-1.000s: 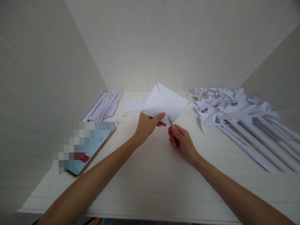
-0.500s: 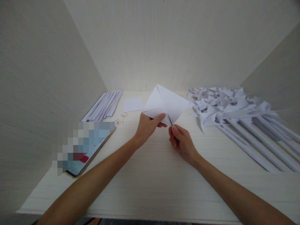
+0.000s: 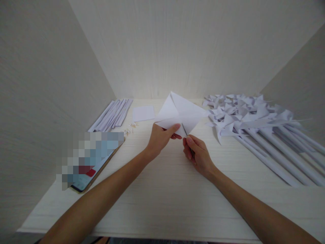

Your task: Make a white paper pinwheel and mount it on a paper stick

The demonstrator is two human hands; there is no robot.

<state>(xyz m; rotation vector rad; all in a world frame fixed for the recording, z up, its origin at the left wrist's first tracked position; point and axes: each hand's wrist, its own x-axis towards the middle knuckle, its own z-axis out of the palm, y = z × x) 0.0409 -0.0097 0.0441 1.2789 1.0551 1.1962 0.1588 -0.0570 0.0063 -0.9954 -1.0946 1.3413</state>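
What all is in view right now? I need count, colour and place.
Table: one, whitish, foreground
Walls: three, pale grey, left, back, right
Paper sheet: one, white, centre, held
Slim tool, probably scissors: one, dark, at the sheet's near corner
Pinwheels: many, white, heaped back right
Paper tubes: several, white, right
Paper rolls: several, white, back left
Square paper: at least one, white, left of the sheet
Small bits: several, cream, near the square paper
Phone: one, brown-edged, left
Left hand: one, bare, gripping the sheet
Right hand: one, bare, gripping the tool
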